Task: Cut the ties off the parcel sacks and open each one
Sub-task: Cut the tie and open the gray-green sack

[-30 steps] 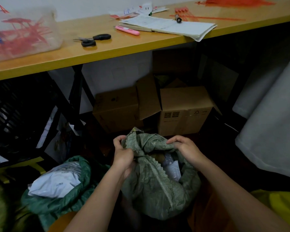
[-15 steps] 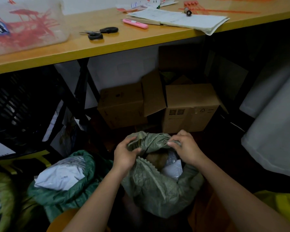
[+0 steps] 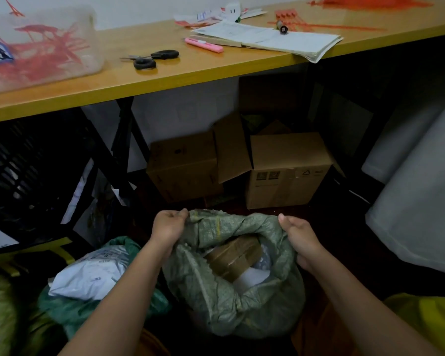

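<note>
The grey-green sack (image 3: pixel 231 299) sits on the floor at 6 o'clock, its mouth held wide. The left hand (image 3: pixel 168 228) grasps the rim at 9 o'clock of the opening; the right hand (image 3: pixel 299 238) grasps the rim at 3 o'clock. A taped brown parcel (image 3: pixel 233 255) shows inside. A second green sack (image 3: pixel 88 286) touches it at 8 o'clock, and white bags (image 3: pixel 419 201) crowd 3 o'clock. Toward 12 o'clock, dark floor separates the sack from cardboard boxes (image 3: pixel 285 173) under the worktop (image 3: pixel 180 75), where scissors (image 3: pixel 152 57) lie near the front edge.
</note>
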